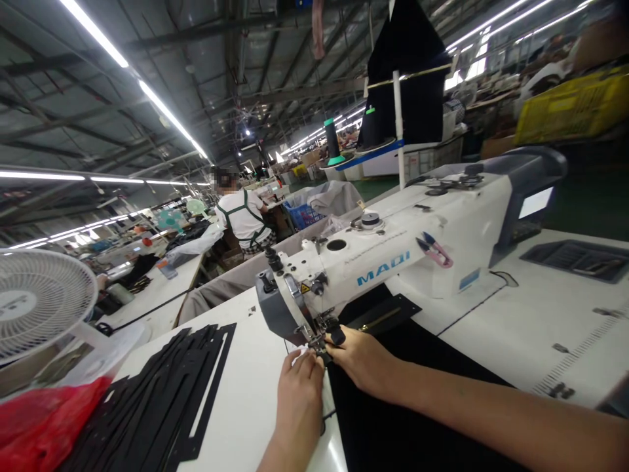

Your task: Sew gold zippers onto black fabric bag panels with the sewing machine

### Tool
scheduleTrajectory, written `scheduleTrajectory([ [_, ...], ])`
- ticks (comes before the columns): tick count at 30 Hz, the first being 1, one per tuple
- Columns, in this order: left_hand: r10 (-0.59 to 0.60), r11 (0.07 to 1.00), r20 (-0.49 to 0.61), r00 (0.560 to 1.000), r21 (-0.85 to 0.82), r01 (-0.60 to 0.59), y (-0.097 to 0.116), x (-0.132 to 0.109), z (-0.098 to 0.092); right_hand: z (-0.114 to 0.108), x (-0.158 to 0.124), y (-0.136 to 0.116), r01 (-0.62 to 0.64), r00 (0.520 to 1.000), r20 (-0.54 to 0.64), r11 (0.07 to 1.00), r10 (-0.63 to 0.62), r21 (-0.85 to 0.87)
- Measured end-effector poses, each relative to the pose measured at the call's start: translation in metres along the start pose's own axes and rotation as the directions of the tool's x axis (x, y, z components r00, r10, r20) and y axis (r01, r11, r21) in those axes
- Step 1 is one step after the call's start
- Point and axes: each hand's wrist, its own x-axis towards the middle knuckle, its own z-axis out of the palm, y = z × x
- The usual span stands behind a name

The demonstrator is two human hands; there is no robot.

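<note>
A white sewing machine (383, 255) marked MAQI stands on the white table, its presser foot (322, 351) low over the work. A large piece of black fabric (393, 426) runs under my right forearm up to the foot. My right hand (366, 364) is closed at the fabric's edge, right of the needle, fingertips beside the foot. My left hand (301, 390) sits just left of the foot, fingers bent and together; what lies under its fingertips is hidden. Behind my right hand, a black strip (393, 314) with a gold-coloured line lies on the fabric.
Several slotted black strips (167, 393) are piled at left, near a red plastic bag (44, 419) and a white fan (44, 301). Pink-handled snips (435, 250) rest against the machine arm. Thread cones (333, 141) stand behind. A person (244, 213) sits farther back.
</note>
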Motion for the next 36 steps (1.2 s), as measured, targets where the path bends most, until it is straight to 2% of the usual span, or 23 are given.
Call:
scheduleTrajectory([
  [5, -0.053, 0.998, -0.023, 0.998, -0.028, 0.052, -0.001, -0.003, 0.007, -0.002, 0.003, -0.001, 0.003, 1.0, -0.022, 1.0, -0.003, 0.003],
  [13, -0.136, 0.99, -0.149, 0.979, -0.048, 0.13, -0.003, -0.006, 0.031, 0.001, 0.005, -0.001, -0.007, 0.999, -0.036, 1.0, 0.007, -0.01],
  [17, -0.144, 0.989, -0.196, 0.97, -0.057, 0.135, -0.002, -0.007, 0.027, 0.003, 0.004, -0.001, 0.014, 0.998, -0.053, 1.0, -0.014, -0.005],
  [24, -0.18, 0.982, -0.195, 0.964, -0.094, 0.164, -0.001, -0.004, 0.015, 0.0, 0.005, -0.002, 0.039, 0.997, -0.067, 0.999, -0.039, 0.002],
  [29, -0.202, 0.977, -0.2, 0.959, -0.104, 0.184, -0.002, -0.005, 0.022, 0.001, 0.005, -0.001, 0.024, 0.998, -0.059, 0.999, -0.027, -0.037],
  [33, -0.221, 0.974, -0.265, 0.939, -0.109, 0.198, -0.001, -0.004, 0.03, 0.004, 0.006, -0.005, 0.01, 0.998, -0.066, 0.999, -0.013, -0.045],
  [36, -0.231, 0.972, -0.295, 0.927, -0.106, 0.209, -0.001, -0.003, 0.03, 0.002, 0.01, -0.005, 0.021, 0.999, -0.048, 0.999, -0.023, -0.038],
])
